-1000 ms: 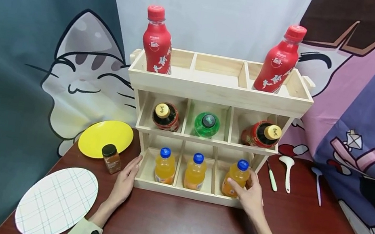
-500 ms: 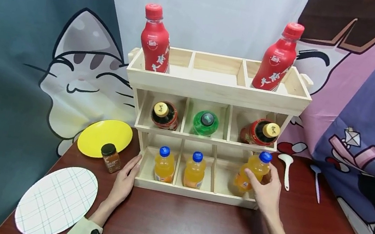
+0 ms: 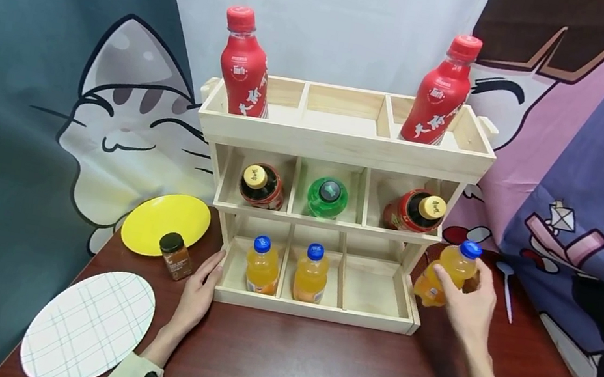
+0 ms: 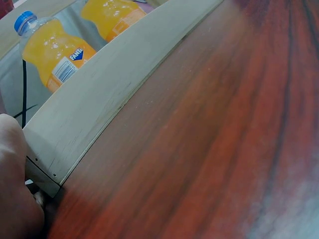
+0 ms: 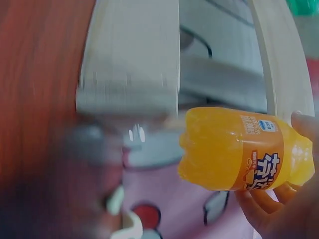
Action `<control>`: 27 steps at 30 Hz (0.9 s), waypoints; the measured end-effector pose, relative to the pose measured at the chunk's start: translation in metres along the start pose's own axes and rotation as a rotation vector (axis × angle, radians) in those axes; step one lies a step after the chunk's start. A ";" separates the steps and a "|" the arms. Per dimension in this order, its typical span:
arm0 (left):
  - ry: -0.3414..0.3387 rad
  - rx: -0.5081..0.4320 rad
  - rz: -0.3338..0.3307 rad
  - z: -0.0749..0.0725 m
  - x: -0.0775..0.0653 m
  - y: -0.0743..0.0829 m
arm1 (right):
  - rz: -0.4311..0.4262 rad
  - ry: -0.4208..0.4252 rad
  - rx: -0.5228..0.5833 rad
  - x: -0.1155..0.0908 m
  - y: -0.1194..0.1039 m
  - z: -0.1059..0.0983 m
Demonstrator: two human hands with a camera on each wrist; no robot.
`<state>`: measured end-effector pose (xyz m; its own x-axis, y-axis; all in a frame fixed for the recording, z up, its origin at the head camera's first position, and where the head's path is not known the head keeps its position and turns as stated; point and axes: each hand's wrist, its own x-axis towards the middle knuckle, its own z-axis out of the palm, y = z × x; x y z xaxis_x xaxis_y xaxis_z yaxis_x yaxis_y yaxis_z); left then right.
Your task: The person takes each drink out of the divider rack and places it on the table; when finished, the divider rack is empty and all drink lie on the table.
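Note:
My right hand (image 3: 469,310) grips an orange soda bottle (image 3: 445,274) with a blue cap, thumb on one side and fingers on the other. The bottle tilts over the table just right of the wooden shelf (image 3: 344,149); its orange label (image 5: 261,154) shows in the right wrist view. My left hand (image 3: 198,291) rests along the shelf's lower left side, fingers extended. On the bottom tier, a left orange soda bottle (image 3: 262,269) and a middle orange soda bottle (image 3: 310,277) stand upright. The bottom right compartment (image 3: 375,286) holds nothing.
The middle tier holds two gold-capped dark bottles (image 3: 262,187) and a green bottle (image 3: 327,198). Red bottles (image 3: 245,74) stand at both top ends. Left are a yellow plate (image 3: 145,223), brown jar (image 3: 177,259) and checked oval plate (image 3: 86,329). A blue-grey spoon (image 3: 506,290) lies right.
My right hand has lifted the orange soda bottle out of the bottom right compartment and carried it right, past the shelf's side. My left hand stays at the shelf.

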<state>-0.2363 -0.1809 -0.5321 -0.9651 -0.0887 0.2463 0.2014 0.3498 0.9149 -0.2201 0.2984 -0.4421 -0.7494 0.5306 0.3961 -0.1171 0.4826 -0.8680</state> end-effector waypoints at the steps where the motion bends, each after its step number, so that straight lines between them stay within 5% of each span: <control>1: 0.000 0.000 -0.001 0.000 0.000 0.000 | 0.008 0.013 -0.022 0.003 0.001 -0.005; 16: -0.010 0.001 -0.007 -0.001 -0.001 0.003 | 0.296 0.063 -0.282 0.037 0.038 -0.075; 27: -0.001 -0.007 -0.001 -0.001 -0.001 0.003 | 0.496 0.099 -0.326 0.047 0.065 -0.124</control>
<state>-0.2349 -0.1806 -0.5296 -0.9655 -0.0885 0.2447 0.2010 0.3435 0.9174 -0.1822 0.4415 -0.4429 -0.5969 0.8023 0.0069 0.4491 0.3412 -0.8257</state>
